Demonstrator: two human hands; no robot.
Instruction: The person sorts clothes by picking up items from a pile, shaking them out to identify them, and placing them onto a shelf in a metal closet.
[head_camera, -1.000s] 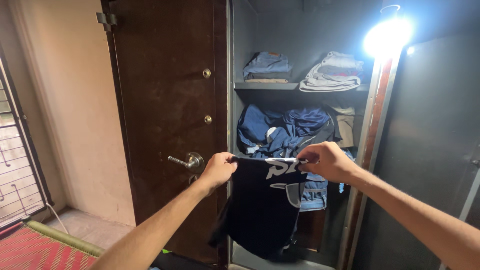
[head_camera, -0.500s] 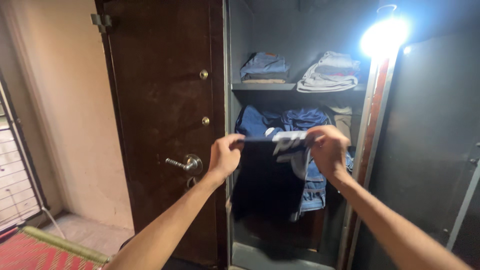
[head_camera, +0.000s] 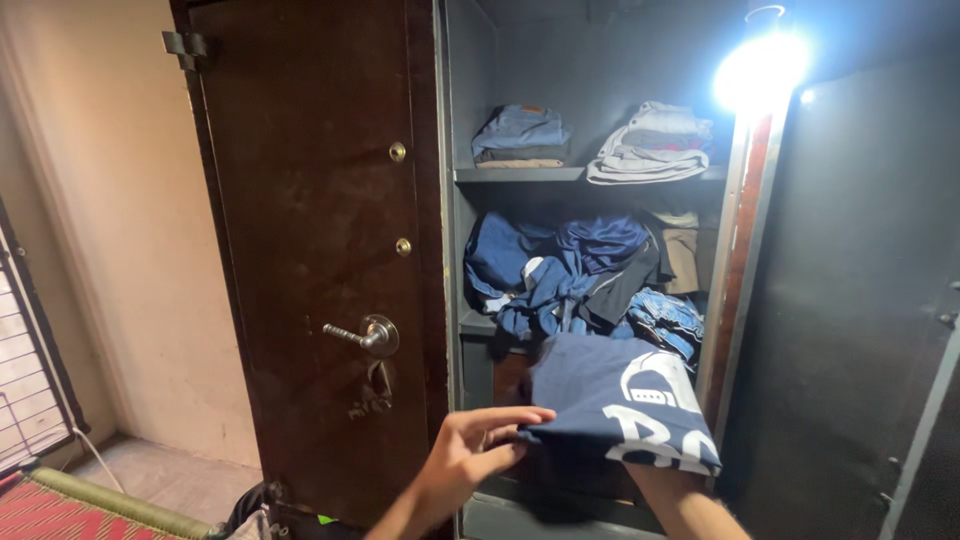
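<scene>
A dark blue garment with white print (head_camera: 620, 402) lies folded over my right forearm (head_camera: 680, 500), low in front of the open cupboard; my right hand itself is hidden beneath the cloth. My left hand (head_camera: 480, 445) pinches the garment's lower left edge with the fingertips. Behind it, the middle shelf (head_camera: 478, 324) holds a loose heap of blue clothes (head_camera: 560, 265).
The top shelf (head_camera: 520, 175) carries folded jeans (head_camera: 520, 135) and a pale folded pile (head_camera: 650, 145). A brown door with a metal lever handle (head_camera: 365, 335) stands at left, the grey cupboard door (head_camera: 850, 300) at right. A bright lamp (head_camera: 760, 70) glares above. Red mat (head_camera: 50, 510) on the floor.
The garment, held spread out by both hands at chest height, has been folded and lowered; it now lies over my right forearm with my left hand at its edge.
</scene>
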